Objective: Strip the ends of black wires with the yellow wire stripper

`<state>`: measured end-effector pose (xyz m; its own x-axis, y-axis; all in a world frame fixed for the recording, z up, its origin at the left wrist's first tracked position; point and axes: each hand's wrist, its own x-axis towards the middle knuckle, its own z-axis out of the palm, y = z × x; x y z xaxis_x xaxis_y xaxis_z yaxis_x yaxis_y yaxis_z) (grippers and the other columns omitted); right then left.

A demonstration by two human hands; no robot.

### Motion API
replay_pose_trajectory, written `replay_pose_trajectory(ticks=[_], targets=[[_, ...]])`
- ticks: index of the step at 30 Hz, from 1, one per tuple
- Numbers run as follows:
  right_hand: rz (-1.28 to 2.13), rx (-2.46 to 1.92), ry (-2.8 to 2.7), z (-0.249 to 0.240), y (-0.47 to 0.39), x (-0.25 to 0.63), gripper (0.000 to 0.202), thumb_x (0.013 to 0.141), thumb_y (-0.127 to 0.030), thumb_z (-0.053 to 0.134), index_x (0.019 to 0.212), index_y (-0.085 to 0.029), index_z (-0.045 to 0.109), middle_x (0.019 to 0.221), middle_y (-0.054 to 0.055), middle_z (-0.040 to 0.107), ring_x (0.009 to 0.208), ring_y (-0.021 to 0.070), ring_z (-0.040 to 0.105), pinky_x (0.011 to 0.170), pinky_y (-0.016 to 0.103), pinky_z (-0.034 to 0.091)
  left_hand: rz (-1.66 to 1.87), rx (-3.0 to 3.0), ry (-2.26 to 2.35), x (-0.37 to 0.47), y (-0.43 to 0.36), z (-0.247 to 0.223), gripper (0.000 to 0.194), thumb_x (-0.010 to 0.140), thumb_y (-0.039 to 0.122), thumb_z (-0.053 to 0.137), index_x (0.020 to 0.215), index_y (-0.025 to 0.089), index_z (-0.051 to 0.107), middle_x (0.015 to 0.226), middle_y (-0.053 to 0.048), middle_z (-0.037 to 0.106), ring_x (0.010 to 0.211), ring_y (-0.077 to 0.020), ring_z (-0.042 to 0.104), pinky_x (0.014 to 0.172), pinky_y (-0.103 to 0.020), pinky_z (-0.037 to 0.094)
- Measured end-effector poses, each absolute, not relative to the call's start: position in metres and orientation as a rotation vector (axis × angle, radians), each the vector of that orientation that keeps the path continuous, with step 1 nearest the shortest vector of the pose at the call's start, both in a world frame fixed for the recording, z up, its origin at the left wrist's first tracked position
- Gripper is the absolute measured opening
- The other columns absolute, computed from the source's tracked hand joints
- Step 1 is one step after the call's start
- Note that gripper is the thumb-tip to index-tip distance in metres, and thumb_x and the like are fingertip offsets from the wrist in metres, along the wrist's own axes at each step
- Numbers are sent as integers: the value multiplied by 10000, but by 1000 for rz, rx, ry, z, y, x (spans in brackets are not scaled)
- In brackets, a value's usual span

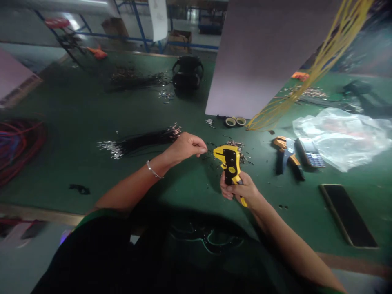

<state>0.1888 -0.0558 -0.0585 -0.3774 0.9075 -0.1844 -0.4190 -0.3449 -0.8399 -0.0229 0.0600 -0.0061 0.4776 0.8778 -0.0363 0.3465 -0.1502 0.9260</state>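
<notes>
My right hand (240, 188) is wrapped round the handles of a yellow and black wire stripper (232, 163), its jaws pointing left. Just left of those jaws, my left hand (190, 146) is closed in a pinch on the end of a thin dark wire (209, 150). A bundle of black wires (141, 143) lies behind my left wrist, with silvery ends at the left and coppery ends at the right. Small cut scraps (245, 157) are scattered on the green table (183, 188) beside and behind the stripper.
Tape rolls (230, 122) sit below a pale upright board (248, 61) with yellow wires (294, 94) at its edge. To the right lie another tool (288, 155), a keypad device (310, 152), a plastic bag (346, 139) and a phone (349, 215). Red cables (21, 143) lie far left.
</notes>
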Motion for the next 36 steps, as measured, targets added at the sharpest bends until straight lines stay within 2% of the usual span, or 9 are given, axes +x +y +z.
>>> replay_pose_trajectory(ticks=[4, 12, 17, 28, 36], targets=[[1805, -794, -897, -56, -51, 190, 229, 578, -78, 619, 789, -156, 577, 610, -19, 540, 463, 111, 468, 430, 268, 375, 710, 1750, 1114, -23, 59, -3, 101, 699, 192, 637, 668, 126, 707, 517, 5, 607, 502, -79, 512, 520, -216, 379], [1674, -884, -930, -59, -45, 191, 392, 551, -103, 603, 935, -179, 584, 758, 12, 603, 636, 179, 564, 628, 372, 465, 792, 1877, 1190, -12, 37, 2, 147, 738, 162, 567, 680, 132, 699, 503, 23, 598, 480, -70, 488, 478, -191, 356], [1580, -960, -928, -63, -46, 186, 400, 566, -95, 606, 956, -180, 578, 770, 1, 606, 643, 168, 575, 662, 366, 472, 842, 1903, 1239, -3, 21, -4, 155, 735, 137, 549, 650, 135, 678, 454, 44, 549, 462, -67, 475, 471, -186, 349], [1563, -1006, -942, -58, -47, 179, 379, 588, -125, 604, 961, -181, 571, 786, 0, 618, 660, 169, 598, 683, 359, 477, 1090, 2156, 1315, 12, 3, -18, 192, 735, 88, 551, 565, 152, 613, 507, 24, 591, 484, -74, 501, 509, -208, 367], [1497, -1077, -996, -58, -47, 176, 367, 586, -141, 621, 948, -192, 587, 779, -7, 622, 635, 160, 598, 649, 335, 482, 1051, 2285, 1233, 15, -5, -29, 203, 736, 77, 539, 559, 162, 592, 537, 15, 621, 495, -86, 515, 515, -228, 364]])
